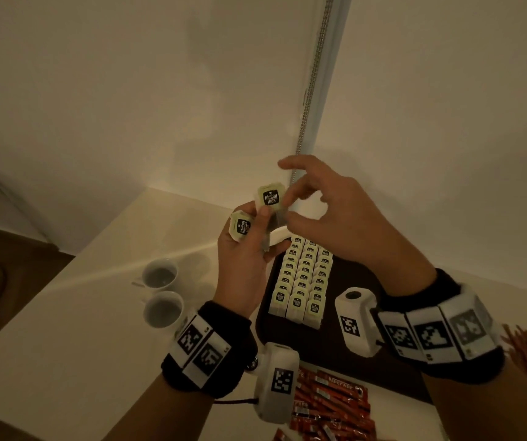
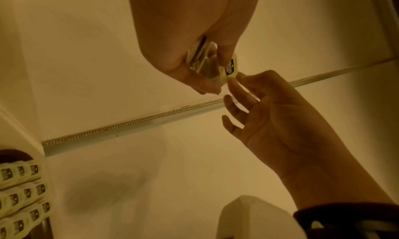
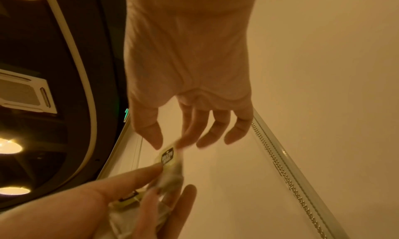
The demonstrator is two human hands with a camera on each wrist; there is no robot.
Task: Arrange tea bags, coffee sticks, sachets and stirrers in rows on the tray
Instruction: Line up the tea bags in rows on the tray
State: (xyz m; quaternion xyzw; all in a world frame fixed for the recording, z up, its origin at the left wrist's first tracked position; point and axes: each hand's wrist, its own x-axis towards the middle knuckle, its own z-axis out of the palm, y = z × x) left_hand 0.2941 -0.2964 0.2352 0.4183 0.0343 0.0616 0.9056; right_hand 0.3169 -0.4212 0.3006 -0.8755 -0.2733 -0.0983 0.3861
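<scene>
Above the tray's (image 1: 345,332) filled rows, the left hand (image 1: 243,249) grips several tea bags (image 1: 270,198), while the right hand (image 1: 335,211), fingers loosely spread, pinches the uppermost bag's edge.

The right hand (image 1: 335,214) covers the far end of the tray (image 1: 345,275) and the far ends of the tea bag rows (image 1: 303,281). The coffee sticks (image 1: 332,405) near the tray run off the bottom edge. In the right wrist view the pinched tea bag (image 3: 168,157) is blurred, its label unreadable.
</scene>
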